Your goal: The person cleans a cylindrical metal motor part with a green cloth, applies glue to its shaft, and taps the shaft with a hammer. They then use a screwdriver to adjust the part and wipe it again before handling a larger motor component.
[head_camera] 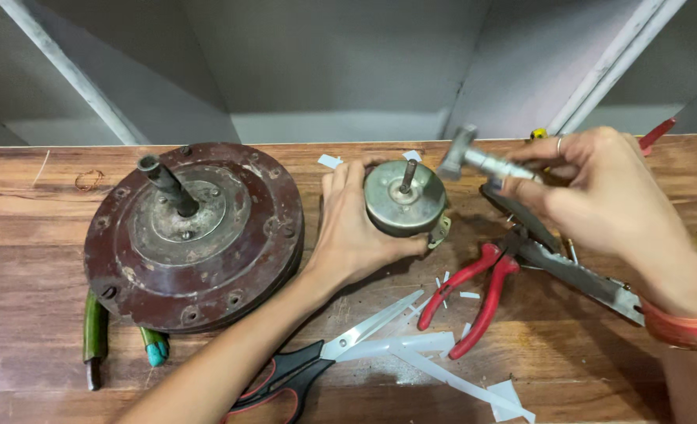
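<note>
My left hand grips a small round metal motor with a short shaft pointing up, steadying it on the wooden table. My right hand holds a small metal hammer by its handle, its head raised just right of and above the motor's shaft. The hammer is slightly blurred.
A large brown round motor housing with a dark shaft lies to the left. Red-handled pliers, black-handled scissors, a flat metal blade and white plastic strips lie at the front. Green-handled tools poke out under the housing.
</note>
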